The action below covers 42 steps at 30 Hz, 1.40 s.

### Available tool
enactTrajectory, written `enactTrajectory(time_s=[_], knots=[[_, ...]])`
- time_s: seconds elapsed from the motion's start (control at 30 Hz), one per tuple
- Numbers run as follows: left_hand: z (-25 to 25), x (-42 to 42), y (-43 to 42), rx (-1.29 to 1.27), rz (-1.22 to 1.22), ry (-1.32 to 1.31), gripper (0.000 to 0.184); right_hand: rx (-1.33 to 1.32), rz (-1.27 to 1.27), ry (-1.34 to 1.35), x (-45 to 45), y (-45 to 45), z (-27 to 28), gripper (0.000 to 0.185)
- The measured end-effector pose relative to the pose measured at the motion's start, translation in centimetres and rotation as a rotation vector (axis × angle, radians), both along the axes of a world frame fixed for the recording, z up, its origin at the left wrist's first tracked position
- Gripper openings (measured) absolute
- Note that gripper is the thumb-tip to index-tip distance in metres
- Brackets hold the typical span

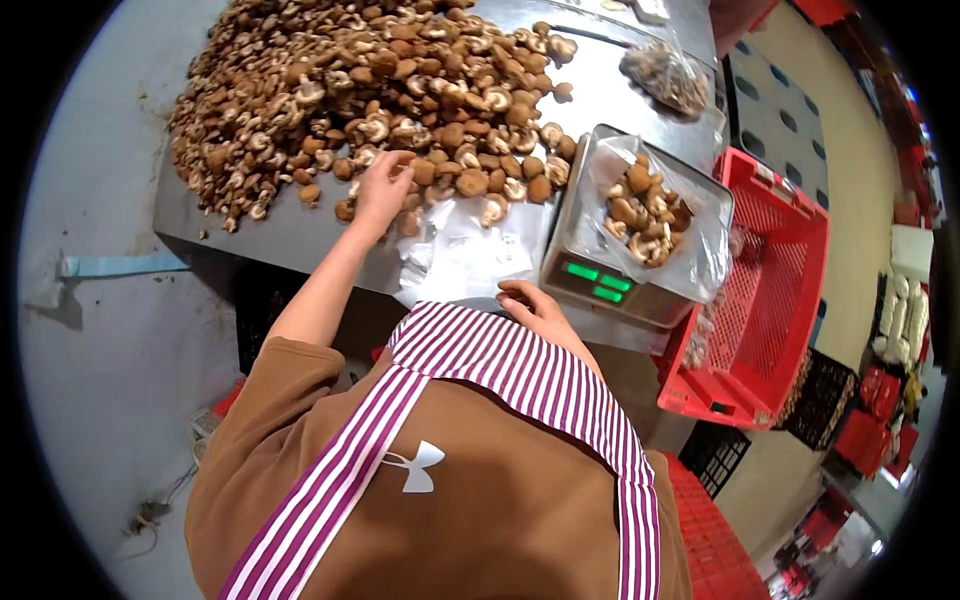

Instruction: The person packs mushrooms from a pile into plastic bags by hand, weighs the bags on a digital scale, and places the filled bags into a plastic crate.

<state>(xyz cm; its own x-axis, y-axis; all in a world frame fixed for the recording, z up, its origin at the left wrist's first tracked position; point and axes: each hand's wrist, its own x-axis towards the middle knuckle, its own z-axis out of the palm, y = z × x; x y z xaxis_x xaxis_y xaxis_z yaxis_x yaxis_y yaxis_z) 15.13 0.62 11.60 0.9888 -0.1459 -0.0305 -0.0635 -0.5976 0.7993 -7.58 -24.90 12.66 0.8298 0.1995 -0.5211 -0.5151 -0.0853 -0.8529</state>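
Note:
A large heap of brown shiitake mushrooms [330, 75] covers the far and left part of the metal table. At the heap's near edge, my left hand [383, 192] has its fingers bent around a mushroom [424, 172], partly covered by the fingertips. My right hand [545, 315] is close to my apron at the table's front edge, fingers apart, nothing visible in it. Thin clear plastic bags [465, 250] lie between the hands. To the right, a scale [572, 250] with green lit digits carries an open plastic bag [705, 255] with several mushrooms [650, 220] on it.
A red plastic crate [775, 310] with clear bags inside stands right of the scale. Behind the scale lies a filled plastic bag [665, 78] on the metal table [600, 85]. A blue strip [125, 265] juts out at left. Black crates [820, 395] sit lower right.

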Motion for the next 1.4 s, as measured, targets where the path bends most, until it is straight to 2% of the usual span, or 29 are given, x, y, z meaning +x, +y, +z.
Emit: enactTrajectory(time_s=[0.07, 0.23, 0.33, 0.4, 0.53, 0.67, 0.73, 0.8, 0.87, 0.9, 1.0, 1.07, 1.13, 1.2, 1.23, 1.3, 1.4], knots=[[-0.7, 0.4, -0.3, 0.096, -0.073, -0.024, 0.032, 0.018, -0.015, 0.020, -0.2, 0.1, -0.3, 0.040], [-0.4, -0.3, -5.0, 0.644, -0.306, -0.139, 0.061, 0.037, -0.010, 0.047, 0.0, 0.3, -0.3, 0.041], [-2.1, 0.4, -5.0, 0.701, -0.244, -0.111, 0.057, 0.027, 0.018, 0.026, 0.4, 0.4, -0.2, 0.041], [-2.5, 0.8, -4.1, 0.633, -0.271, -0.140, 0.044, 0.006, 0.009, 0.014, 0.6, 0.1, 0.1, 0.041], [-2.1, 0.7, -3.2, 0.553, -0.306, -0.105, 0.041, 0.025, -0.084, 0.018, -0.2, -0.5, -1.8, 0.039], [-2.8, 1.2, -2.7, 0.265, -0.247, -0.141, 0.033, -0.044, -0.117, -0.005, -0.3, -1.2, -2.2, 0.040], [-0.7, 0.7, -3.4, 0.118, -0.230, -0.140, 0.032, -0.037, -0.110, 0.007, -0.1, -1.3, -2.2, 0.040], [3.1, -0.8, -5.0, -0.025, -0.193, 0.096, 0.030, -0.047, -0.101, 0.010, 0.3, -1.4, -1.3, 0.041], [6.2, -2.2, -6.7, -0.232, -0.355, 0.164, 0.030, -0.044, -0.109, 0.018, 0.5, -1.5, -0.9, 0.041], [9.2, -3.3, -8.2, -0.278, -0.447, 0.288, 0.035, -0.034, -0.115, 0.015, 0.6, -1.4, -0.9, 0.041], [15.1, -5.6, -13.1, -0.334, -0.819, -0.001, 0.039, -0.076, -0.115, -0.003, 1.0, -0.9, -1.3, 0.038], [17.4, -6.4, -16.8, -0.374, -0.958, -0.151, 0.041, -0.235, -0.048, -0.278, 0.5, -0.6, -4.8, 0.036], [17.3, -6.4, -20.6, -0.344, -0.998, -0.283, 0.043, -0.243, -0.009, -0.226, 0.7, -0.7, -4.2, 0.037], [14.7, -5.6, -24.3, -0.151, -1.011, -0.389, 0.049, -0.089, -0.123, -0.056, 0.8, -0.8, -1.1, 0.039], [12.8, -4.8, -26.0, -0.155, -1.015, -0.389, 0.049, -0.074, -0.134, -0.001, 1.1, -1.0, 0.0, 0.040], [8.9, -3.6, -28.4, 0.192, -1.063, -0.416, 0.055, -0.083, -0.168, -0.009, 0.5, -1.3, -0.2, 0.040], [5.7, -3.0, -29.6, 0.320, -1.034, -0.505, 0.056, -0.044, -0.264, -0.034, -1.6, -2.4, -0.4, 0.039]])
